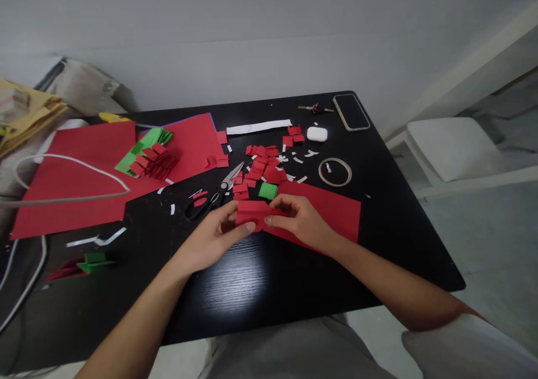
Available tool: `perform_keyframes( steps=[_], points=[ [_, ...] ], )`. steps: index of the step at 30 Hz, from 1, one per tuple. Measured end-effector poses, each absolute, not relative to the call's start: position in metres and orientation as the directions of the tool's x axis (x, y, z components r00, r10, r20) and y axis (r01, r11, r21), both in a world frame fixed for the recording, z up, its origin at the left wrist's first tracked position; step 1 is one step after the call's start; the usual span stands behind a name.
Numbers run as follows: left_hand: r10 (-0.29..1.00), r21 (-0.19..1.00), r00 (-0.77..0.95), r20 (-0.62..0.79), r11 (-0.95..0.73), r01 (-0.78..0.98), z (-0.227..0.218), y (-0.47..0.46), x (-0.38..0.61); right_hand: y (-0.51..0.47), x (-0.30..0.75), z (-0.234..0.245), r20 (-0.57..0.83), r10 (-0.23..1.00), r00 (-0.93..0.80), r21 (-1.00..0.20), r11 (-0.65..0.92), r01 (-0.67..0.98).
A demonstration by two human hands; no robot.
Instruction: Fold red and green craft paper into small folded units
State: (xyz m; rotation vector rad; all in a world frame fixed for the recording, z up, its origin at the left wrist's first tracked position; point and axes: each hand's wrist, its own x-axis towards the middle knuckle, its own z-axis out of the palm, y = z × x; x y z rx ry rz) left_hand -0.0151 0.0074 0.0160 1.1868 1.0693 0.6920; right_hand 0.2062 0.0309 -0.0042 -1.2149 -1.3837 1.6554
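Note:
A folded piece of red paper point(252, 212) is held between both hands over the front middle of the table. My left hand point(216, 236) pinches its left side, thumb in front and fingers behind. At its right end, my right hand point(296, 222) has thumb and fingers closed on the paper. Just behind lie a small green paper piece point(268, 190) and many small red folded pieces point(258, 169). A flat red sheet point(336, 213) extends under my right hand. Scissors point(222, 188) with black handles rest open beyond my left hand.
A tape roll point(335, 172), a white earbud case point(316, 134), keys point(315, 109) and a phone point(351, 111) lie at the right. Large red sheets point(84, 183), folded green paper point(145, 149) and a white cable point(84, 161) occupy the left. White scraps point(96, 239) are scattered about.

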Motion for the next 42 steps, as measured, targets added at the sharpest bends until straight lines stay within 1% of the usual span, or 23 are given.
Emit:
perform_keyframes(
  steps=[2,4,6,10,13,18,23,26,30,33,37,42],
  points=[
    [0.923,0.963,0.294,-0.248,0.202,0.176,0.017,0.007,-0.015,0.030,0.206,-0.006,-0.260,0.878,-0.401,-0.965,-0.249,0.081],
    [0.954,0.958,0.203,-0.222,0.174,0.229,0.016,0.007,-0.015,0.028,0.206,-0.007,-0.267,0.862,-0.430,-0.963,-0.253,0.092],
    [0.965,0.954,0.145,-0.218,0.179,0.240,0.014,0.007,-0.013,0.027,0.205,-0.007,-0.246,0.870,-0.428,-0.969,-0.221,0.108],
    [0.974,0.954,0.101,-0.204,0.174,0.244,0.010,0.005,-0.010,0.026,0.205,-0.005,-0.166,0.907,-0.388,-0.983,-0.122,0.136],
    [0.979,0.959,0.087,-0.182,0.157,0.234,0.010,0.002,-0.008,0.026,0.206,-0.003,-0.149,0.919,-0.365,-0.983,-0.099,0.152],
    [0.989,0.948,0.087,-0.123,0.091,0.304,0.009,-0.001,-0.005,0.025,0.206,-0.001,-0.133,0.922,-0.363,-0.987,-0.088,0.137],
    [0.990,0.935,0.107,-0.087,0.044,0.353,0.008,-0.002,-0.005,0.025,0.205,0.000,-0.110,0.927,-0.360,-0.994,-0.095,0.061],
    [0.991,0.931,0.116,-0.066,0.019,0.365,0.008,-0.003,-0.003,0.025,0.205,-0.002,-0.094,0.936,-0.340,-0.995,-0.077,0.062],
    [0.992,0.933,0.125,0.005,-0.050,0.356,0.007,-0.005,-0.004,0.025,0.204,-0.004,-0.065,0.948,-0.311,-0.998,-0.061,0.022],
    [0.987,0.931,0.152,0.050,-0.101,0.350,0.008,-0.006,-0.006,0.027,0.204,-0.003,-0.090,0.949,-0.303,-0.993,-0.108,-0.043],
    [0.985,0.940,0.163,0.048,-0.100,0.327,0.010,-0.005,-0.007,0.029,0.204,-0.003,-0.154,0.933,-0.326,-0.967,-0.210,-0.143],
    [0.991,0.958,0.127,0.029,-0.064,0.281,0.012,-0.005,-0.006,0.029,0.205,-0.002,-0.186,0.932,-0.312,-0.957,-0.243,-0.156]
  ],
)
